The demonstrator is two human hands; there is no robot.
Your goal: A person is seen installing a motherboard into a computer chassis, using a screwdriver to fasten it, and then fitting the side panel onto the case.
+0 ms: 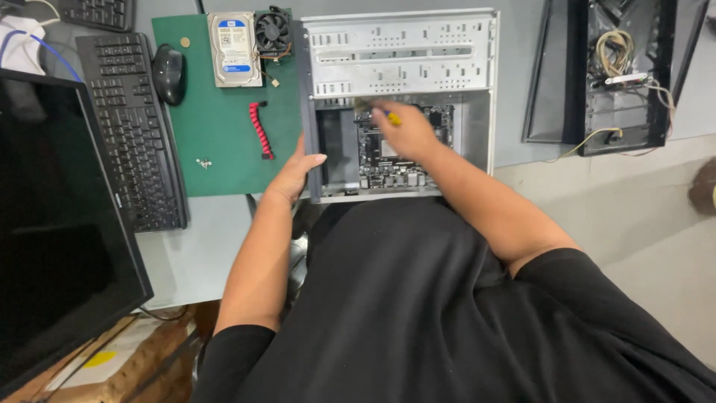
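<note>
Your right hand is closed around a yellow-handled screwdriver, working over the dark circuit board inside the open grey metal computer case. Your left hand, fingers extended flat, braces the case's left edge. Next move likely needs steady tip alignment.

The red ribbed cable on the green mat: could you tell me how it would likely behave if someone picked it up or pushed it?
The red ribbed cable lies slightly curved and free on the green mat, so it would probably bend and droop when lifted. It looks thin, so likely light. Pushed, it would probably slide or flex rather than roll, given its flat ribbed shape.
</note>
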